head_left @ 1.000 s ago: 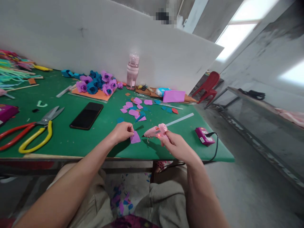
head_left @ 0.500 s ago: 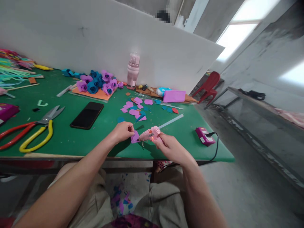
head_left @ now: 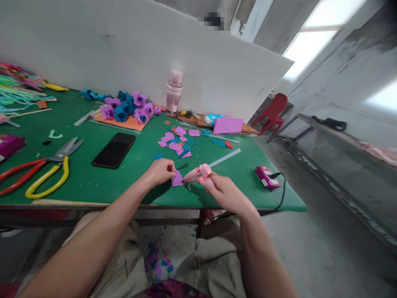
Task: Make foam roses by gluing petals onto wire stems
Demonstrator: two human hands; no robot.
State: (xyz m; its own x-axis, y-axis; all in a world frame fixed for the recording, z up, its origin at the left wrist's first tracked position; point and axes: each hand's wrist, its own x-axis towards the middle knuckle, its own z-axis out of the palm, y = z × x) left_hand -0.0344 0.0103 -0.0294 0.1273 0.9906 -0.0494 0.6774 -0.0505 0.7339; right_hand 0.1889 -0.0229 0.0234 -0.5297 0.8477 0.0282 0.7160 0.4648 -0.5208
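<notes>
My left hand [head_left: 161, 171] pinches the edge of a purple paper petal [head_left: 178, 179] just above the green table [head_left: 124, 182]. Closed around the handle of a pink hot glue gun [head_left: 195, 174] is my right hand [head_left: 225, 190]. The gun's nozzle points left, at the right edge of the petal, and a small red light glows on its body. From its back end a long clear glue stick [head_left: 226, 157] sticks out. Beyond my hands lie loose purple petals [head_left: 175, 146], with a few blue ones among them and a blue cone-shaped piece [head_left: 183, 154].
Scissors [head_left: 62, 157] with red and yellow handles and a black phone [head_left: 114, 150] lie at left. Paper flowers [head_left: 124, 108] rest on orange sheets. A pink bottle [head_left: 174, 93] stands by the white board [head_left: 130, 54]. A purple power box [head_left: 268, 179] with a cable sits right.
The glue gun in my right hand has shifted slightly to the right, its nozzle now at the petal's edge. My left hand stays in place with the petal.
</notes>
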